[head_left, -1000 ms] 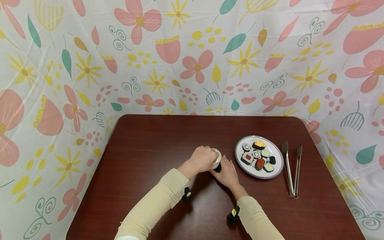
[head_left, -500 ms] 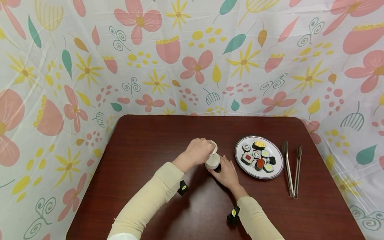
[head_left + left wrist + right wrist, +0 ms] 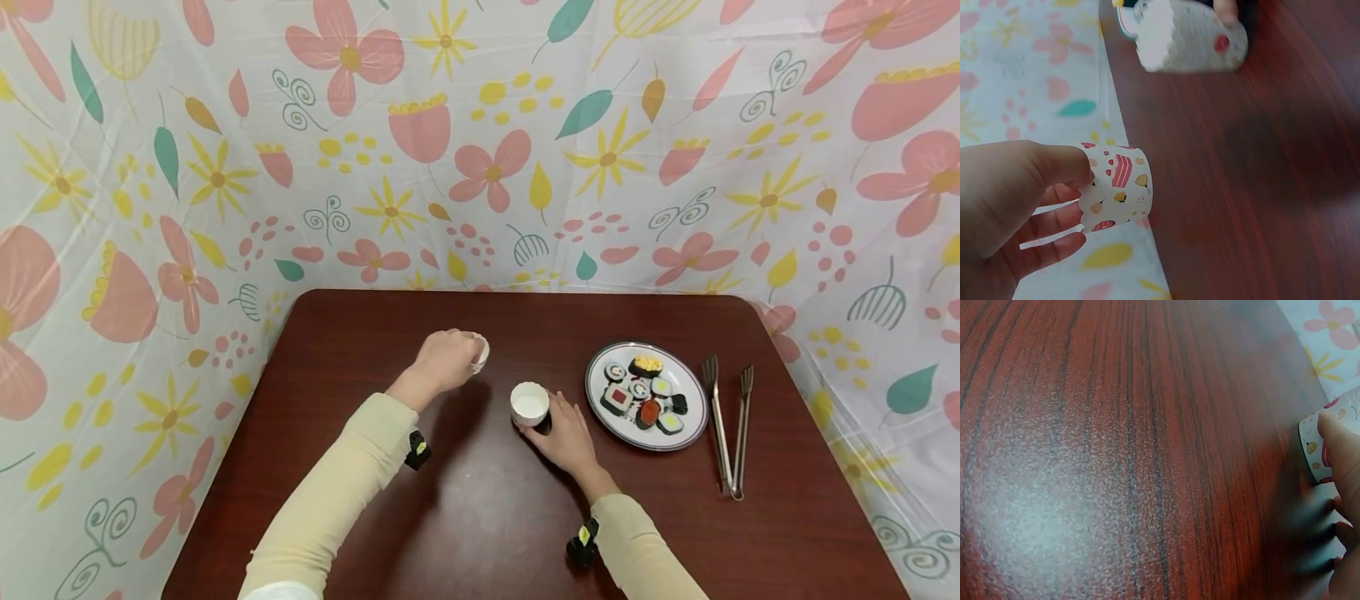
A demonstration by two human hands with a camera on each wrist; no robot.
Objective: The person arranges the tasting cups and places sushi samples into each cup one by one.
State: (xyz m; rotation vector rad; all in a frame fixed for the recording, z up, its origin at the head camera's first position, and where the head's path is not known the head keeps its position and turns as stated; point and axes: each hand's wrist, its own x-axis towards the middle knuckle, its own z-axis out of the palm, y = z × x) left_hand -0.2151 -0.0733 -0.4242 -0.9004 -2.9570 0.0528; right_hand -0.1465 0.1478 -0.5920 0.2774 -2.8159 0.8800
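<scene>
My left hand (image 3: pixel 444 360), raised over the table left of centre, pinches a white paper baking cup (image 3: pixel 1119 187) by its scalloped rim. Small cake and leaf prints cover that cup, and it lies tilted on its side in the left wrist view. On the table a second paper baking cup (image 3: pixel 529 405) stands upright with its mouth facing up. My right hand (image 3: pixel 567 433) grips this one from the right, thumb at its near side. Only the thumb and some fingertips of that hand, with part of the cup (image 3: pixel 1310 442), appear at the right wrist view's edge.
To the right sits a round plate (image 3: pixel 600 419) with several sushi pieces (image 3: pixel 648 412) on it. Metal tongs (image 3: pixel 722 433) lie spread beyond the plate. A flowered cloth (image 3: pixel 491 100) hangs behind and around the dark wooden table (image 3: pixel 360 325).
My left hand has lifted one baking cup off the other and carried it left and slightly away from me. The right hand keeps its hold on the standing cup.
</scene>
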